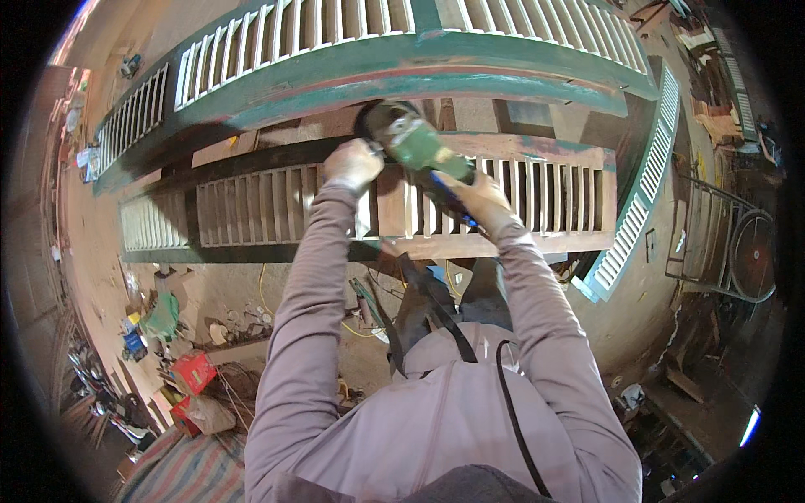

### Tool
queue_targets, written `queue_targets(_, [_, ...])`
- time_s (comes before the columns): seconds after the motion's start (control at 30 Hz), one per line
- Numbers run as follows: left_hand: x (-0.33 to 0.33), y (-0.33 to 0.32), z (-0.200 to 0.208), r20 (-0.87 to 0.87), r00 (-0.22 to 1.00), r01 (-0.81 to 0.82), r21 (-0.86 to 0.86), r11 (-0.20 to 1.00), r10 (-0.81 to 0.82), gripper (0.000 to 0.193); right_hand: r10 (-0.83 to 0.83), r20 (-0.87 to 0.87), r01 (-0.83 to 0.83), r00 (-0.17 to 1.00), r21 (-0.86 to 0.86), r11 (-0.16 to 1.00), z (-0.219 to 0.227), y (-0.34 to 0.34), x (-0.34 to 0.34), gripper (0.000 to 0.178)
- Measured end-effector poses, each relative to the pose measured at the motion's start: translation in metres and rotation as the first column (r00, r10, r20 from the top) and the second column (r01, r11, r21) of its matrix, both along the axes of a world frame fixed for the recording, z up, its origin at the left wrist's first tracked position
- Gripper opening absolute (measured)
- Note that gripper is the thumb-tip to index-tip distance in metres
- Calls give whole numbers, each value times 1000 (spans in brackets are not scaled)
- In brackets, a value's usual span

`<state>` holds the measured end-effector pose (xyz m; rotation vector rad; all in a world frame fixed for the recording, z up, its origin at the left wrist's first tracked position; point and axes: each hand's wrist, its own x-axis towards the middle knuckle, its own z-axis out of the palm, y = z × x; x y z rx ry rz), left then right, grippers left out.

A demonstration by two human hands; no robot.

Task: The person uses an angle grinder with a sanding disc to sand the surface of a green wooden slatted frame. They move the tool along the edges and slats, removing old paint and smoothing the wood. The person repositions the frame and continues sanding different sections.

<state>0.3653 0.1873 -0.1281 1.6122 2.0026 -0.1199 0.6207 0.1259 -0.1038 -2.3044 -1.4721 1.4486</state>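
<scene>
I have both hands on a green angle grinder (pixel 415 144), its head pressed to the top rail of the brown louvred shutter (pixel 251 210). My left hand (pixel 352 163) has its fingers wrapped tight round the side handle; my right hand (pixel 478 194) clasps the rear grip. Beyond the shutter lies a green shutter frame (pixel 402 63).

One head-worn fisheye view looks steeply down from above the person's chest, facing forward toward twelve o'clock. It sits close: the mauve long sleeves (pixel 537 293) rise from six o'clock and fill the lower middle. The stripped brown wooden louvred shutter (pixel 251 210) crosses the centre, bending toward the dark circular rim.
</scene>
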Motion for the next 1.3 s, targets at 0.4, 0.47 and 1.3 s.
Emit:
queue_targets(0.4, [-73,-14,-25,-50,997,-65,-35,997,63,52,129,-202,-129,971,13,992,13,5,-48,115])
queue_targets(0.47, [-32,-12,-10,-35,999,-17,-29,999,16,48,63,-128,-78,990,-118,990,33,2,-22,106])
queue_targets(1.3, [95,24,-9,0,979,204,-70,976,-204,40,-362,-10,362,932,-39,931,-8,-42,69,92])
